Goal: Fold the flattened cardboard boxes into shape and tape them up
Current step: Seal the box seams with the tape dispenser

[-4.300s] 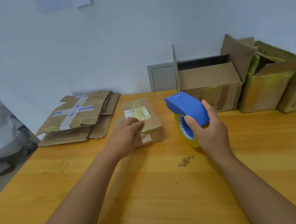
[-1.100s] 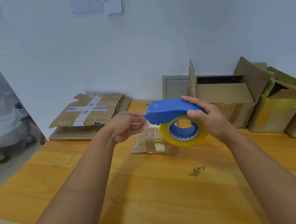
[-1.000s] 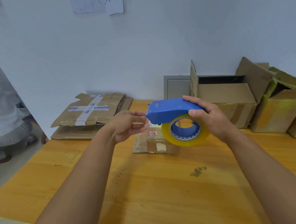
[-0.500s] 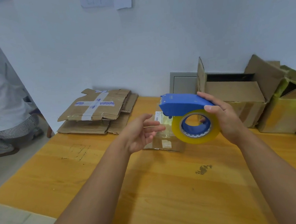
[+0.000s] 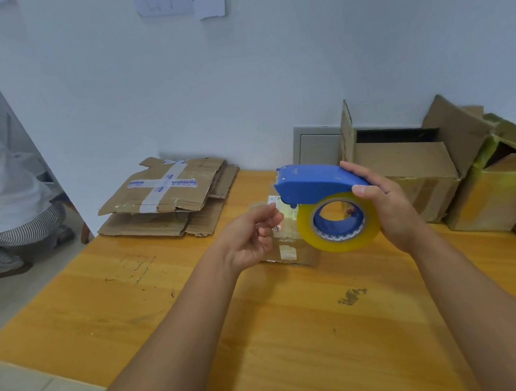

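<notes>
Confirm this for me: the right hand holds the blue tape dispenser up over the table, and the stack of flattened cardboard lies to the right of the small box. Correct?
Not quite. In the head view the stack of flattened cardboard lies to the left of the small box, by the wall. The rest stands: the right hand holds the blue tape dispenser up over the table.

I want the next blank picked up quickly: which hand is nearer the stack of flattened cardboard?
Left. The left hand is raised just right of the stack of flattened cardboard; the right hand is farther right, gripping the tape dispenser.
</notes>
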